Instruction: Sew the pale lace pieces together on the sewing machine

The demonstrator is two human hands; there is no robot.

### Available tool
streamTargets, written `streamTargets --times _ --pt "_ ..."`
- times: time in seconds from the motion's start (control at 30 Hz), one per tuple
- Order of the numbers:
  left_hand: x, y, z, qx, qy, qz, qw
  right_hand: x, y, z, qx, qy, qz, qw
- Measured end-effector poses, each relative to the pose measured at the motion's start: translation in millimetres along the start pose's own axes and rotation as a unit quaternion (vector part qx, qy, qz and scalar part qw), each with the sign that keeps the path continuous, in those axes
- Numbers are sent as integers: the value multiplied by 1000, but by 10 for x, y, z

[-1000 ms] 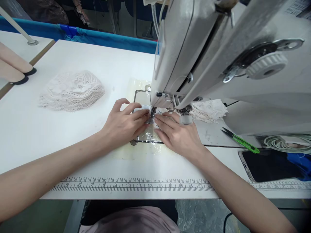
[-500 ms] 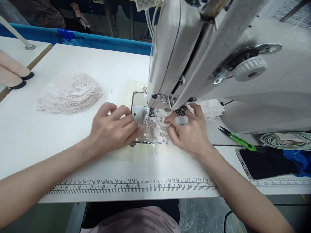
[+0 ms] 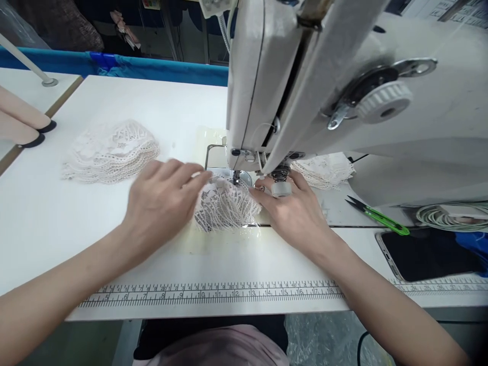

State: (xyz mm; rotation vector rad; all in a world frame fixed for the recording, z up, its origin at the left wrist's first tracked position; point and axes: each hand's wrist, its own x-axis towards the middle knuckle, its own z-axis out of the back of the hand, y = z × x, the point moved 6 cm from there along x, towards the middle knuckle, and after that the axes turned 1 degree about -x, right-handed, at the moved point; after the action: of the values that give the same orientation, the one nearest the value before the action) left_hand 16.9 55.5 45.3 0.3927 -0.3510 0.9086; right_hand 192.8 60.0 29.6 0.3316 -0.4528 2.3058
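A piece of white lace (image 3: 224,206) with a fringed lower edge lies under the presser foot (image 3: 236,177) of the sewing machine (image 3: 263,76). My left hand (image 3: 162,201) has its fingers bent and closed on the lace's upper left edge; its thumb is mostly hidden. At the lace's right edge, my right hand (image 3: 299,211) pinches close to the needle area, partly covered by the machine's white knob. Behind that hand lies more white lace (image 3: 324,170). A stack of lace pieces (image 3: 112,152) rests on the table to the left.
Green thread snips (image 3: 381,216), a phone (image 3: 430,254) and a coil of pale cord (image 3: 453,216) lie at the right. A printed ruler (image 3: 213,294) runs along the table's front edge. Two skin-coloured rounded forms with black tips (image 3: 28,122) reach in from the left.
The lace under the foot has turned and spread, now showing its fringed edge toward me. My left hand has shifted slightly left and closed on it; my right hand stays at its right side.
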Motion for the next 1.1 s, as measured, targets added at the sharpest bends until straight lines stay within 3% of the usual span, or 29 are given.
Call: streamTargets --times 0.07,0.17,0.27,0.4,0.47,0.6,1.1 --pt "-23 -96 -83 -92 53 -7 994 -3 52 40 24 -15 8 1000" --pt "-36 -96 -262 -97 113 28 988 -13 137 39 73 -15 19 997" --pt "11 24 -298 -80 76 56 992 -26 219 3 102 -4 28 994" --pt "61 -92 -211 -153 11 -51 987 -28 253 -12 91 -12 23 996" --pt "52 -202 -215 -168 13 -94 981 -21 239 -13 83 -17 19 996" --pt "22 -313 -251 -140 1 -118 983 -5 197 -39 78 -3 10 997" --pt "-30 -327 -242 -100 26 -101 990 -19 199 -63 93 20 17 995"
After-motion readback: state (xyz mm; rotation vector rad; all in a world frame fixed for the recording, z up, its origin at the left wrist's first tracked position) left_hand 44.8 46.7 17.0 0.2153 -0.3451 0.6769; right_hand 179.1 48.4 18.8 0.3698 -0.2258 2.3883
